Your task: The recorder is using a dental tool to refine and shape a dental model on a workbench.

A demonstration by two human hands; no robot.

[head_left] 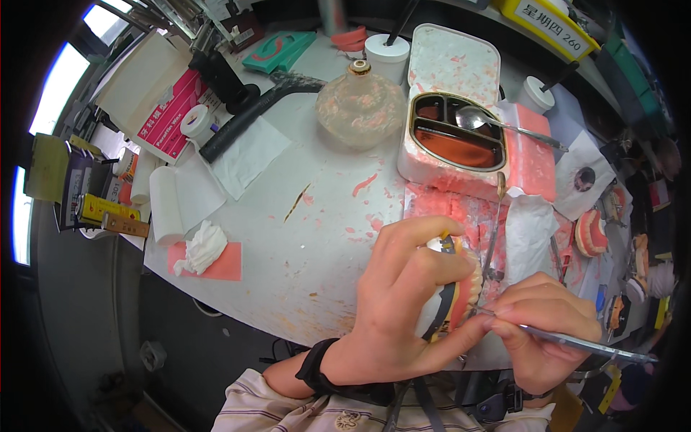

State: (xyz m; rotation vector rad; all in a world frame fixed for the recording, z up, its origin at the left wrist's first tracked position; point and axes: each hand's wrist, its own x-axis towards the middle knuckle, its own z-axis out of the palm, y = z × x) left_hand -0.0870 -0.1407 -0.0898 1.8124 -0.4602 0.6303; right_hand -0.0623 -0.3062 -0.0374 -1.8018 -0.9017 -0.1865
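My left hand [392, 295] is closed around a dental model [469, 291], with a row of pale teeth set in pink wax on a plaster base. A dark band runs along the base, and my fingers cover part of it. In my right hand [547, 327] is a slim metal wax carver [590, 345], held like a pen. Its tip meets the teeth's edge near my left thumb; whether it touches is too small to tell. Beyond the model, a second metal tool [493, 237] leans from the rim of a wax pot [461, 169].
A metal spoon [471, 119] lies across the pot's compartments. A glass spirit lamp [360, 108] stands left of it. Pink wax scraps [365, 185] dot the table. Crumpled tissue [206, 248] rests on a pink wax sheet [232, 263] at left. Another dental model [590, 232] sits at right.
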